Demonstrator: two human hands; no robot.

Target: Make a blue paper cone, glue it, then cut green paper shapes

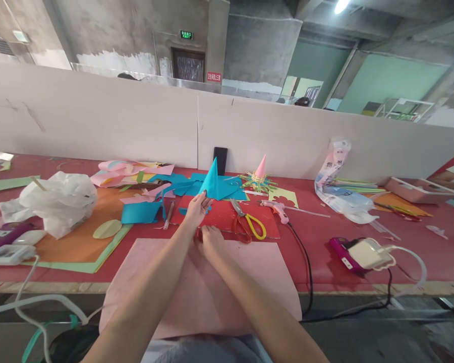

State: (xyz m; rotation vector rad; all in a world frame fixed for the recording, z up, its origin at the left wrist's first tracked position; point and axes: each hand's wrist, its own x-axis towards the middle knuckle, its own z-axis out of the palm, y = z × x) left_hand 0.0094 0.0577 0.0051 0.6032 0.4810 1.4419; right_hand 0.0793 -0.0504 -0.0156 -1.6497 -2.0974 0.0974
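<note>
A pointed blue paper cone (212, 182) stands tip up in my left hand (197, 207), whose fingers close on its lower edge. Lower down, my right hand (212, 241) is closed near the front edge of a red sheet (221, 218); whatever its fingers grip is hidden. Under my forearms lies a large pink sheet (265, 282). Scissors (245, 222) with one red and one yellow handle rest right of my hands. Blue paper pieces (139, 212) lie to the left, beside a pen-like craft knife (169, 215).
A pink cone with a woven base (261, 174) stands behind the scissors. A pink glue gun (276, 209) trails a black cord. A black phone (220, 160) leans on the white partition (136, 121). Crumpled plastic bag (60, 201) left; power strip (348, 254) right.
</note>
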